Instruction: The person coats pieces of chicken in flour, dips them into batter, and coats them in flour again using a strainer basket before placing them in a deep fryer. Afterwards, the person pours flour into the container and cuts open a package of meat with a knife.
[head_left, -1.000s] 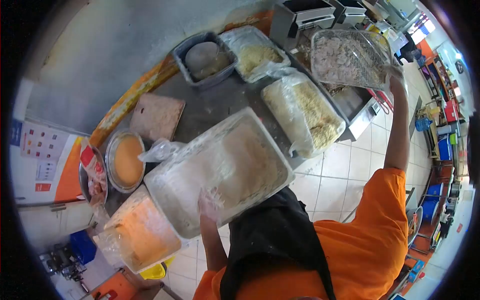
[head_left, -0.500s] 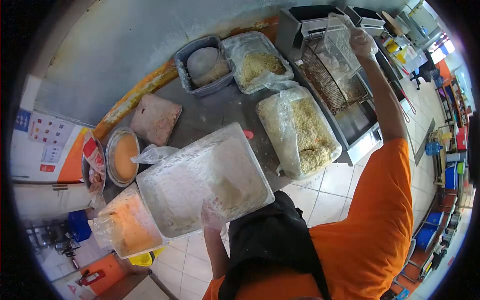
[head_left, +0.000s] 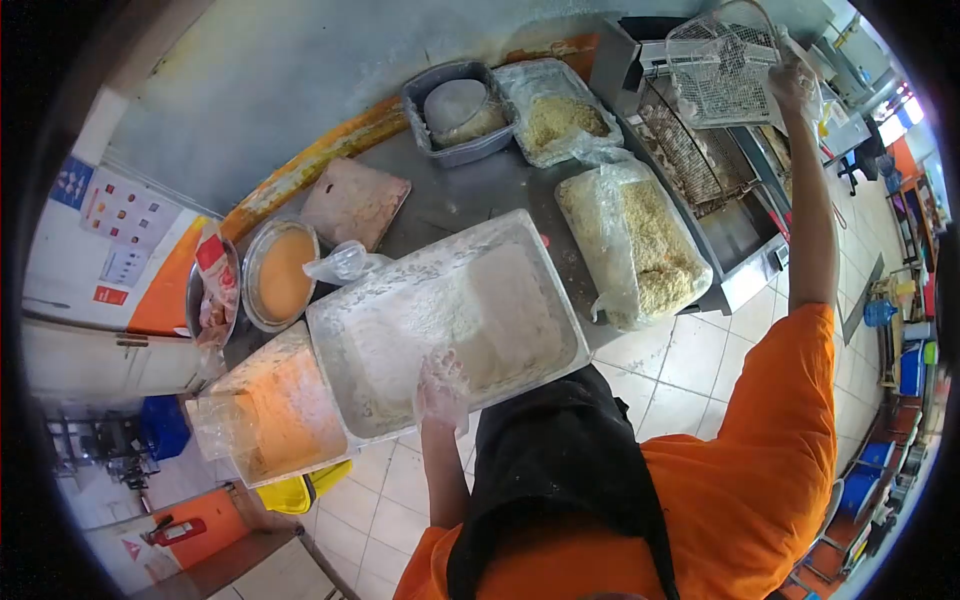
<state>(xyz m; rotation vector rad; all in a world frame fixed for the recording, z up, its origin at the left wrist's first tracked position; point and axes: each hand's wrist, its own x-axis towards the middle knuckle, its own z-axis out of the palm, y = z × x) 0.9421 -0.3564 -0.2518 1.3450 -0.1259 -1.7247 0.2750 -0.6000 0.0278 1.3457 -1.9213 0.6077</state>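
My right hand (head_left: 793, 82), in a clear plastic glove, is closed at the right side of a wire basket (head_left: 728, 72), which hangs tilted over the fryer (head_left: 735, 235) at the upper right. Only a little residue shows in its mesh. My left hand (head_left: 441, 392), gloved and dusted white, rests at the near edge of a large tray of white flour (head_left: 577, 368). Its fingers point into the tray and look apart, holding nothing.
Breadcrumbs fill a plastic-lined tub (head_left: 660, 245); another lined tub (head_left: 565, 118) and a grey bin (head_left: 462, 152) stand behind. At left are an orange-powder tub (head_left: 285, 410), a bowl of orange liquid (head_left: 285, 275), bagged meat (head_left: 215, 290) and a board (head_left: 355, 203).
The wire basket held pale floured pieces a second ago, was tipped upright over the fryer, and now is swung back up without them. My left hand stays at the flour tray.
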